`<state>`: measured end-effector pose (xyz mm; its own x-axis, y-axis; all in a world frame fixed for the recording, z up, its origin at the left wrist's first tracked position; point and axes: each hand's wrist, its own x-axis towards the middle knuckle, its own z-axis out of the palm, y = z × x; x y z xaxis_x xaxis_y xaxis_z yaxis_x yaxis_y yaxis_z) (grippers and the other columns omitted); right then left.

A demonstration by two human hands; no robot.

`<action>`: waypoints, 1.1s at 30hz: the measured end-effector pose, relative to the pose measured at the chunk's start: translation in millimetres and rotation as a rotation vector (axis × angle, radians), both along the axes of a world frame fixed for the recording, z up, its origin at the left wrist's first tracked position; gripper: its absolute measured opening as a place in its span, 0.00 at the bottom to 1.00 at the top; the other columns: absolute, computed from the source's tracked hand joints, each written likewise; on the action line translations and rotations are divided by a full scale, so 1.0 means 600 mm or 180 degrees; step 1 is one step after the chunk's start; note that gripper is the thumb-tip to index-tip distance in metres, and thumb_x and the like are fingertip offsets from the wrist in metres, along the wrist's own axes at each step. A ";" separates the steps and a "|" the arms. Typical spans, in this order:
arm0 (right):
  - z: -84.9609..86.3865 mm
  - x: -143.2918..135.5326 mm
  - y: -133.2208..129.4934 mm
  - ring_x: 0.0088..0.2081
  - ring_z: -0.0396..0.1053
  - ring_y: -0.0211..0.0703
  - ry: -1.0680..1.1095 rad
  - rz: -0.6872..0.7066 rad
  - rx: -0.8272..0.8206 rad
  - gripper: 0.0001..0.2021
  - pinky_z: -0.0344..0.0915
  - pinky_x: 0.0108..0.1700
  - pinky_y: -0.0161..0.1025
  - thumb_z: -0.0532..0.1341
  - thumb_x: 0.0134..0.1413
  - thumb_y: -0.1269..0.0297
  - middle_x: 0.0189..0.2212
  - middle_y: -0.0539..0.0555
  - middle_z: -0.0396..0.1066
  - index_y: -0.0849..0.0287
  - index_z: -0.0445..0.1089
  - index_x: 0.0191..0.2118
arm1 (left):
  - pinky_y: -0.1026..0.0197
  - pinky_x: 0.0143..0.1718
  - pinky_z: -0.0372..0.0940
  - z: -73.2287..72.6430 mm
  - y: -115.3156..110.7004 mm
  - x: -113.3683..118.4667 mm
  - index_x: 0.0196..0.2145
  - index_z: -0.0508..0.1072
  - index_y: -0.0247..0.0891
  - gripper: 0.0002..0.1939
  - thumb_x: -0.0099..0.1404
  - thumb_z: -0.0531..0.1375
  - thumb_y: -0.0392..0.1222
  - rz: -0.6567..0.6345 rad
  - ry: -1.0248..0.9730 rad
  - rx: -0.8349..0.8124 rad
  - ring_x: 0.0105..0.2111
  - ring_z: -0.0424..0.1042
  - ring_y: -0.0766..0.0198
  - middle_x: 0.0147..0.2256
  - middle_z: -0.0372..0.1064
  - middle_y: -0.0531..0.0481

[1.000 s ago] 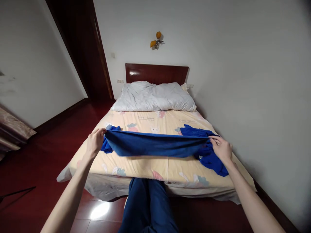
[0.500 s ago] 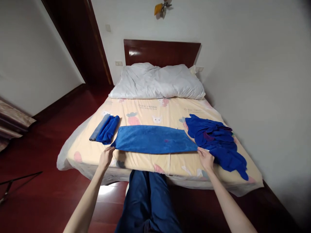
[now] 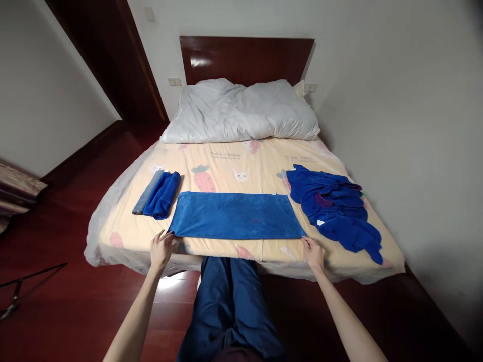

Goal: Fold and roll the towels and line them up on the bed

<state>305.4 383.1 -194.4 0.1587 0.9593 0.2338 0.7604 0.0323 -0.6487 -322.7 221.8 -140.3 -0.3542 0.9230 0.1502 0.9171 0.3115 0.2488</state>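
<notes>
A blue towel [image 3: 237, 216] lies spread flat across the near part of the bed, its long side running left to right. At its near left corner, my left hand [image 3: 162, 250] pinches the cloth. My right hand [image 3: 313, 253] grips the near right corner between thumb and fingers. Left of the towel are rolled or folded blue towels [image 3: 162, 195] and a greyer blue rolled one [image 3: 148, 193] beside them. On the right sits a crumpled heap of blue towels [image 3: 328, 196], with a dark purple patch showing among them.
The bed [image 3: 222, 176] has a cream sheet printed with carrots and rabbits. A white quilt [image 3: 241, 110] is bunched at the wooden headboard [image 3: 245, 60]. My legs [image 3: 230, 311] stand against the near edge. A dark metal stand [image 3: 17, 291] is on the floor at left.
The towel has come down flat and straight on the bed, where its near edge sagged before. Both hands have lowered slightly with its corners. My view has tipped downward.
</notes>
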 end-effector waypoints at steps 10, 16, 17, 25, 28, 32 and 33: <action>0.043 -0.039 -0.054 0.63 0.63 0.60 -0.1176 0.0406 -0.0259 0.17 0.60 0.65 0.60 0.53 0.53 0.71 0.54 0.64 0.75 0.62 0.80 0.41 | 0.39 0.67 0.51 0.019 -0.019 0.039 0.47 0.81 0.36 0.20 0.65 0.51 0.33 -0.0617 0.0430 -0.0254 0.63 0.61 0.43 0.60 0.69 0.36; 0.108 -0.294 -0.031 0.73 0.41 0.62 -0.0907 0.0998 -0.0117 0.26 0.39 0.70 0.67 0.47 0.69 0.61 0.73 0.62 0.47 0.63 0.63 0.67 | 0.36 0.70 0.44 0.043 0.119 0.207 0.67 0.63 0.33 0.28 0.73 0.48 0.44 -0.0674 0.0085 0.0231 0.71 0.45 0.42 0.70 0.51 0.37; 0.110 -0.345 -0.026 0.74 0.38 0.62 -0.0792 0.1199 -0.0161 0.27 0.36 0.70 0.68 0.46 0.70 0.59 0.74 0.61 0.44 0.61 0.59 0.69 | 0.36 0.70 0.44 0.036 0.143 0.239 0.69 0.60 0.34 0.29 0.73 0.48 0.45 -0.0761 -0.0020 0.0247 0.72 0.43 0.42 0.72 0.47 0.37; 0.041 -0.515 -0.011 0.76 0.29 0.53 -0.0824 0.1804 -0.0749 0.28 0.30 0.73 0.63 0.46 0.72 0.58 0.75 0.53 0.34 0.56 0.49 0.73 | 0.33 0.71 0.38 -0.094 0.186 0.343 0.69 0.59 0.34 0.29 0.74 0.45 0.43 -0.0819 -0.0257 0.0097 0.73 0.40 0.44 0.72 0.44 0.38; 0.035 -0.508 -0.011 0.76 0.28 0.52 -0.0926 0.1776 -0.0760 0.28 0.29 0.73 0.61 0.46 0.73 0.57 0.76 0.50 0.31 0.54 0.48 0.74 | 0.33 0.71 0.36 -0.101 0.182 0.341 0.71 0.56 0.36 0.30 0.74 0.45 0.43 -0.0852 -0.0304 0.0173 0.74 0.36 0.46 0.73 0.40 0.41; 0.042 -0.498 -0.010 0.76 0.30 0.49 -0.0910 0.1768 -0.0619 0.28 0.30 0.74 0.58 0.46 0.73 0.56 0.75 0.50 0.34 0.53 0.49 0.73 | 0.35 0.71 0.37 -0.086 0.183 0.338 0.71 0.55 0.37 0.30 0.75 0.45 0.45 -0.0961 -0.0253 0.0158 0.74 0.36 0.46 0.73 0.41 0.42; 0.044 -0.493 -0.009 0.76 0.31 0.49 -0.0898 0.1787 -0.0575 0.28 0.31 0.74 0.57 0.46 0.73 0.55 0.75 0.50 0.34 0.53 0.50 0.73 | 0.35 0.71 0.38 -0.082 0.181 0.333 0.71 0.56 0.37 0.30 0.75 0.46 0.46 -0.0970 -0.0220 0.0145 0.74 0.38 0.46 0.73 0.41 0.42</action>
